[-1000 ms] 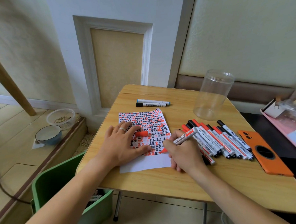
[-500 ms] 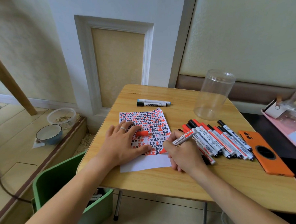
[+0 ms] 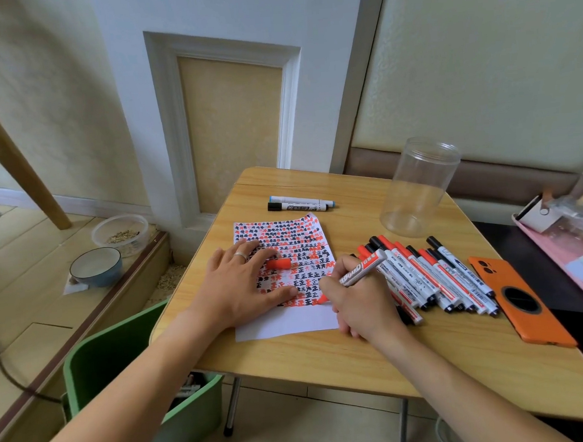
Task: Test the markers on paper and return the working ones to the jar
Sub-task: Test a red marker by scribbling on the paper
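From the head camera, I see my right hand (image 3: 358, 305) gripping a red marker (image 3: 362, 269), its tip down on the paper (image 3: 288, 324) near the lower right corner. My left hand (image 3: 243, 287) lies flat with straight fingers, pressing the paper to the bench (image 3: 324, 354). The red cap (image 3: 278, 264) sits loose beside those fingers and could roll off if I bump it. The paper is nearly full of red and black marks, so a new mark may be hard to spot. The jar (image 3: 420, 187) stands empty, well apart from the pile of markers (image 3: 431, 277).
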Demonstrator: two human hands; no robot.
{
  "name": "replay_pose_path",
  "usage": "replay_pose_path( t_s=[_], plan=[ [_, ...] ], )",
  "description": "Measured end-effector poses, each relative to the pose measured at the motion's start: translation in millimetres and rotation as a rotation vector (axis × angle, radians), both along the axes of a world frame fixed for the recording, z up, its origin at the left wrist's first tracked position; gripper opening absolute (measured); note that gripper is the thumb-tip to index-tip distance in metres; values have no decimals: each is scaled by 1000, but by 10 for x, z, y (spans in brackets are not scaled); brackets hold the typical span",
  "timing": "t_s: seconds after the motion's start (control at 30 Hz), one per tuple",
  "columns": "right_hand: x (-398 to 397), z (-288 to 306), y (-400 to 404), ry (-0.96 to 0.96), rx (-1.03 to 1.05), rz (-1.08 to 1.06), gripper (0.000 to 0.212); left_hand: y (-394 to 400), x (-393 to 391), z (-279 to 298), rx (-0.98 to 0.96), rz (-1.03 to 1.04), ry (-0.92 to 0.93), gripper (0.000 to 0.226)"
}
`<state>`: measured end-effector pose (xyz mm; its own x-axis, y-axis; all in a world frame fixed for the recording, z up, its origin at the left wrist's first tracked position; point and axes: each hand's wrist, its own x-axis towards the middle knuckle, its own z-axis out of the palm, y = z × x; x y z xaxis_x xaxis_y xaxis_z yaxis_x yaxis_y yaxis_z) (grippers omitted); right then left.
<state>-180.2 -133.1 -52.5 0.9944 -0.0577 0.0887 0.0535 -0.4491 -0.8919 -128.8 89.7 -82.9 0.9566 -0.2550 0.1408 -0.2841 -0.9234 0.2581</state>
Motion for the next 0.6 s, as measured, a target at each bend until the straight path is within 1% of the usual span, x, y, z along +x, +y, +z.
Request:
replay_pose_path(
  t_s=[0.1,0.2,0.27,0.33,0.47,0.5,0.6],
  plan=[
    [5,-3,-2,5,8,4,22,-5,-2,16,-11,-5,8,104],
    [22,-23,-16,20,64,-17,21,-1,-8,52,-25,-19,22,100],
    [42,-37,-42,39,129,-39,21,-5,-10,70,-53,-39,2,86],
    [53,-43,-60,55,179,-35,20,-23,-16,80,-100,-72,-58,69],
    [47,-50,-61,32,275,26,16,-97,-36,139,-214,-120,-163,30],
    [47,-51,-63,17,301,42,15,-112,-44,157,-232,-126,-178,24],
    [50,-53,-76,-24,353,94,20,-140,-61,187,-237,-137,-174,21]
  ],
)
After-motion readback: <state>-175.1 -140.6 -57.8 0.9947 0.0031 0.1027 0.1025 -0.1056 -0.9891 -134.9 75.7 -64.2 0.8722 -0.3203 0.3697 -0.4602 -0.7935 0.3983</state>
